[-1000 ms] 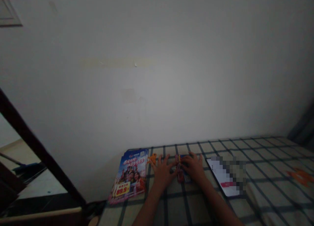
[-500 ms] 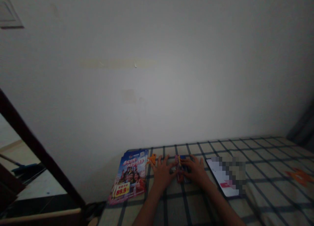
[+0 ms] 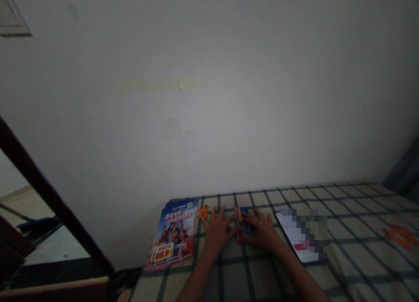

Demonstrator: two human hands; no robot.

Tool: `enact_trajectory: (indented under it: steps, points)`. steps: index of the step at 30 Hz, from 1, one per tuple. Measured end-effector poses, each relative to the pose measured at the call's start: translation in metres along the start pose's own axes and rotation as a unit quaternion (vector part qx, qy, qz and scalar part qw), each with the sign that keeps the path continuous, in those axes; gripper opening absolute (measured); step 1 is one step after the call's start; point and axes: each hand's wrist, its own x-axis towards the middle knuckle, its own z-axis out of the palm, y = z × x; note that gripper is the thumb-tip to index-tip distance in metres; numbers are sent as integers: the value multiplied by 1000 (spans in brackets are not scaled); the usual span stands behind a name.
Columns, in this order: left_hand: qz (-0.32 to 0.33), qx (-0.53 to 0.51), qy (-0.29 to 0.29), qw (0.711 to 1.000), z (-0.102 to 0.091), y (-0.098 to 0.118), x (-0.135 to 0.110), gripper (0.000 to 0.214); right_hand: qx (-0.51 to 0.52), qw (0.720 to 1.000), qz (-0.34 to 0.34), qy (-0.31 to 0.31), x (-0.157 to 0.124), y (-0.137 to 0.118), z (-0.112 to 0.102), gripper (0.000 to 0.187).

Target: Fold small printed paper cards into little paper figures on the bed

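Folded paper (image 3: 240, 237), small and narrow, colored blue, yellow and red, lies on the checked cloth (image 3: 235, 276) between the two hands, partly covered by fingers. Left hand (image 3: 219, 228) palm down at its left edge; thumb and forefinger reach the paper, other fingers spread forward. Right hand (image 3: 262, 230) on the opposite side, thumb and forefinger bent in over the paper, outer fingers fanned out. Both touch it; cannot tell whether either pinches it or merely presses down. Fanned stack of printed leaflets (image 3: 176, 232) flat to the left, an orange shape (image 3: 203, 212) between stack and left hand. Tablet (image 3: 296, 238), screen lit and partly pixelated, lies right of the right hand. Pale wall (image 3: 262, 97) behind.
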Motion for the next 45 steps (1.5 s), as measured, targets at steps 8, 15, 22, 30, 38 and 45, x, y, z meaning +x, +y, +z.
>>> enact_trajectory:
  steps: [8, 15, 22, 30, 38, 45]
  points:
    - [-2, 6, -7, 1000, -1, 1, 0, 42, -19, 1000, -22, 8, -3, 6, 3, 76]
    - [5, -9, -10, 1000, -1, -1, -1, 45, -14, 1000, -24, -3, -5, 6, 4, 78]
    - [14, -14, -21, 1000, 2, -4, 1, 43, -1, 999, -42, 20, -11, 5, 4, 72]
    - [36, -8, -57, 998, -9, -4, -3, 44, 36, 997, -44, 44, -13, 12, 4, 40]
    - [45, -23, -68, 996, -8, -7, -3, 44, -26, 996, -32, 82, -12, 9, 10, 24]
    - [27, -19, -73, 997, -9, -4, -5, 45, -68, 991, 2, 118, -5, 9, 16, 25]
